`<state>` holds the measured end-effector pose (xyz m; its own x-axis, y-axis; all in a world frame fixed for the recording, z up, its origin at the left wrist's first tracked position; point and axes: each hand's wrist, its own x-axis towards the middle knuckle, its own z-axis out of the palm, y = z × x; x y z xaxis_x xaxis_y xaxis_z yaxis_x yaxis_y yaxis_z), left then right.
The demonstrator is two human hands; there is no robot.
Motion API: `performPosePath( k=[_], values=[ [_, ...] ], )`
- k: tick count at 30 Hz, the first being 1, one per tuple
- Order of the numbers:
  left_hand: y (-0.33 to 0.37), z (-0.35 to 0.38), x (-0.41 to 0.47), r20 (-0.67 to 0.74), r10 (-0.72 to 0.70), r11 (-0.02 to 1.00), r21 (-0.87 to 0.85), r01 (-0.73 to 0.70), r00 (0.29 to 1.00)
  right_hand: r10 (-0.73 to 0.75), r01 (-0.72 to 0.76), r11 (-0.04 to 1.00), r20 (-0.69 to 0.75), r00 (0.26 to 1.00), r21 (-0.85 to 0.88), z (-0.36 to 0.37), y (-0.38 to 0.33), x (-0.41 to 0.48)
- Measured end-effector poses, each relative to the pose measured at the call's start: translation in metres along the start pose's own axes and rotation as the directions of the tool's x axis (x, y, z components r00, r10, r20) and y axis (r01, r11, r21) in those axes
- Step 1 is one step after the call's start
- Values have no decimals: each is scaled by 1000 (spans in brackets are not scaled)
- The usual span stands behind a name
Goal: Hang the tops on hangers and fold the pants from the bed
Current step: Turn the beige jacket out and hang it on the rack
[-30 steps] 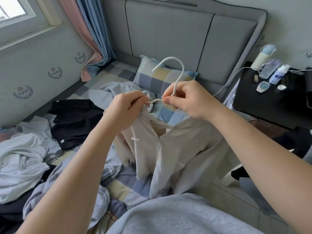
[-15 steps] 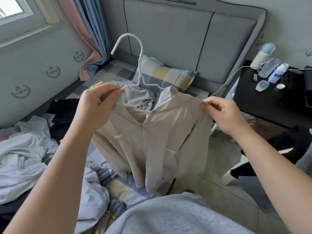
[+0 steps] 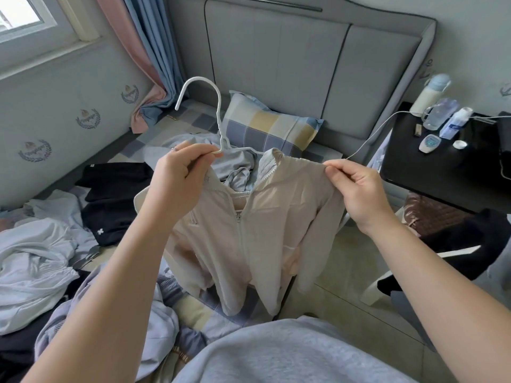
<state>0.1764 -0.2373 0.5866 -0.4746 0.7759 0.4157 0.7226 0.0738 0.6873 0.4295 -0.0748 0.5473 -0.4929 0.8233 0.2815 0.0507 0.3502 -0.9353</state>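
Left hand [image 3: 179, 179]: thumb and forefinger pinch white wire hanger [image 3: 219, 120] at base of neck, other fingers curled, ring visible.
Right hand [image 3: 359, 192]: thumb and forefinger pinch shoulder fabric of beige zip-up hooded jacket [image 3: 276, 214], remaining fingers curled under.
Jacket position: in the air between both hands, over near edge of bed [image 3: 190, 306]. Front faces camera, zip closed below an open collar, sleeves dangle.
Hanger position: hook up, tilted toward window side. One wire arm runs into collar. Other arm hidden behind left hand, so cannot tell if that shoulder is seated.
Step (judged): settling jacket shoulders onto hanger arms.
Do it well: hold the neck steady as the anchor. Draw the pinched shoulder outward along the wire until its seam sits on the arm's end. Check the hidden shoulder matches. Centre collar on the neck so the thin fabric doesn't slide off one side.
Risk (judged): light slippery cloth plus tilted hanger means the jacket may slip toward the low side.
Arm pose: both forearms bare, rising from bottom corners, hands near level and well apart. Left back-of-hand faces camera, right wrist slightly bent.
Behind jacket: grey-blue garment [image 3: 235, 167] on bed, checked pillow [image 3: 265, 128] against grey headboard [image 3: 276, 64].
Left of bed: black top [image 3: 116, 205] with small white logo, pale crumpled clothes [image 3: 33, 258].
Right: black nightstand [image 3: 442, 172] with bottles.
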Motion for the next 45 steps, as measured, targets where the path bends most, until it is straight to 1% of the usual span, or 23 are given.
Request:
performPosePath(
  k=[4, 7, 10, 12, 14, 15, 17, 18, 20, 22, 23, 24, 28, 31, 32, 33, 34, 36, 37, 40, 42, 43, 45],
  values=[
    [0, -3, 0, -3, 9, 1000, 20, -9, 1000, 29, -29, 999, -10, 1000, 38, -2, 3, 0],
    [-3, -5, 1, -29, -9, 1000, 20, 10, 1000, 17, -20, 999, -67, 998, -38, -7, 5, 2],
    [-7, -10, 3, -32, -22, 999, -26, 22, 999, -26, 13, 990, -91, 996, -143, -16, 5, 5],
    [-10, -13, 4, -21, -33, 998, -63, 31, 999, -59, 28, 982, -159, 985, -187, -24, 6, 8],
    [-12, -14, 5, -15, -30, 994, -108, 29, 999, -30, -11, 982, -215, 976, -189, -28, 4, 12],
    [-12, -15, 6, -13, -30, 991, -129, 28, 999, 7, -48, 981, -212, 977, -188, -28, 4, 14],
    [-13, -16, 7, -1, -23, 988, -152, 23, 1000, 54, -86, 974, -155, 987, -210, -26, 0, 14],
    [-12, -15, 6, 7, -12, 988, -151, 13, 1000, 52, -74, 971, -104, 993, -228, -26, -2, 13],
    [-7, -12, 3, 26, 18, 989, -150, -13, 999, 37, -18, 965, 68, 997, -262, -25, -10, 7],
    [-1, -8, 1, 41, 43, 988, -151, -36, 998, 72, 8, 949, 240, 968, -314, -23, -16, -2],
    [3, -5, 0, 48, 55, 987, -152, -47, 997, 90, 10, 943, 283, 955, -332, -22, -16, -8],
    [7, 0, 0, 59, 68, 987, -152, -58, 996, 98, 6, 943, 295, 951, -333, -23, -15, -14],
    [27, 19, 1, 147, 122, 980, -172, -96, 982, 115, -53, 964, 227, 967, -261, -38, -15, -42],
    [36, 33, 5, 226, 181, 963, -237, -127, 957, 82, -55, 970, 106, 991, -236, -56, -18, -71],
    [33, 38, 10, 266, 150, 969, -230, -89, 952, 66, -54, 972, 47, 997, -227, -63, -20, -81],
    [28, 42, 16, 328, 78, 983, -183, -17, 941, 50, -51, 974, -8, 999, -222, -70, -23, -91],
    [21, 47, 22, 403, -21, 993, -100, 67, 915, 42, -54, 973, -57, 997, -225, -78, -25, -100],
    [11, 61, 33, 540, -199, 978, 57, 200, 818, 66, -99, 965, -142, 988, -241, -95, -24, -116],
    [10, 71, 34, 589, -212, 974, 62, 219, 779, 93, -134, 963, -176, 980, -234, -105, -23, -125],
    [24, 105, 26, 703, -59, 971, -124, 203, 709, 170, -224, 956, -268, 948, -187, -132, -18, -150],
    [39, 125, 20, 754, 39, 964, -201, 174, 655, 208, -270, 949, -323, 923, -161, -150, -19, -168],
    [49, 134, 17, 765, 73, 958, -231, 168, 640, 221, -287, 946, -344, 912, -152, -159, -20, -178],
    [69, 154, 12, 777, 109, 926, -305, 220, 620, 225, -298, 943, -376, 899, -147, -178, -24, -196]
  ],
)
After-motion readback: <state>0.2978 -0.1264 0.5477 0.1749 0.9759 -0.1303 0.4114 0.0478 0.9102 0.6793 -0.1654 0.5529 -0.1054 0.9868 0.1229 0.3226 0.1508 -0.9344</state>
